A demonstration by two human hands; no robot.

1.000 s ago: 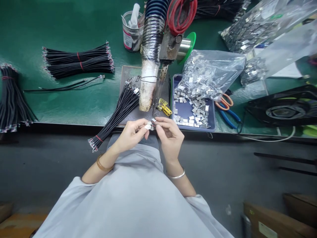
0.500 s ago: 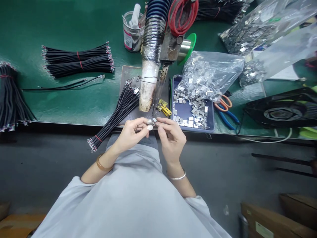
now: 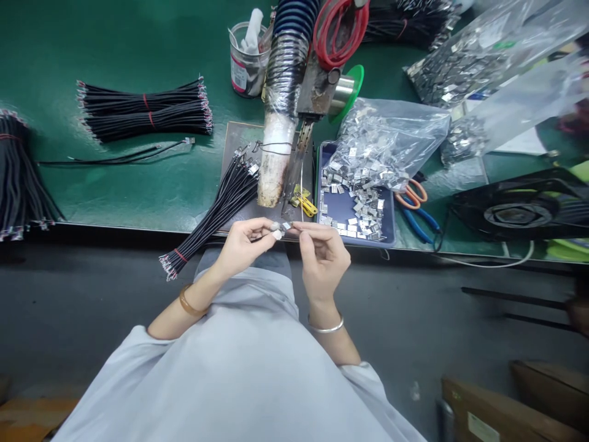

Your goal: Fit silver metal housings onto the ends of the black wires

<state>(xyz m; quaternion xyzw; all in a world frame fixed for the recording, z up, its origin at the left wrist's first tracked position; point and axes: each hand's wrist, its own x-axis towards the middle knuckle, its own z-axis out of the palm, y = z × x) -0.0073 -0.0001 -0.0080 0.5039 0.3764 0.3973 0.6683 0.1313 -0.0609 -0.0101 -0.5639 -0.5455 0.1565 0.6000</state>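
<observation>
Under the soldering iron's tip, my left hand pinches a small silver USB connector between thumb and fingers, with whitish covers on the fingertips. My right hand is closed just to the right, its index fingertip close to the connector; anything in its pinch is too small to make out. Above them hangs the soldering iron, beside a wrapped fume hose. A tied bundle of black cables lies left of the hose. To the right stands a blue tray of loose connectors, partly under a plastic bag.
A yellow clip-like piece lies beside the tray. Orange-and-blue-handled pliers and a black fan are farther right. Other cable bundles lie left. A tub and a solder spool stand behind.
My right hand has shifted slightly right, its fingertips a little farther from my left hand. The left hand keeps the connector. The whole view has moved slightly.
</observation>
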